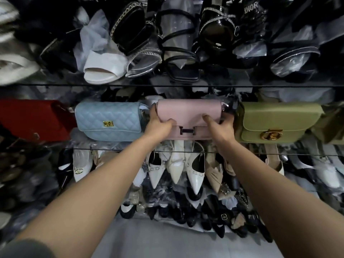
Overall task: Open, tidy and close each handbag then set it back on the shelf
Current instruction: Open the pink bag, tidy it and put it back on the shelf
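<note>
A pink handbag [189, 112] with a dark H-shaped clasp sits on the middle glass shelf [111, 149], its flap down. My left hand [158, 121] grips its left end, thumb on the front flap. My right hand [219, 123] grips its right end the same way. To its left stands a light blue quilted handbag [108, 121] with a gold clasp. An olive green handbag [279, 123] with a round gold clasp stands to its right. A red handbag [31, 120] is at the far left.
The upper glass shelf [55, 84] holds black and white sandals [104, 67] wrapped in plastic. Below the bags, white pointed shoes [193, 168] and several dark flats crowd the lower shelf and the floor [167, 243].
</note>
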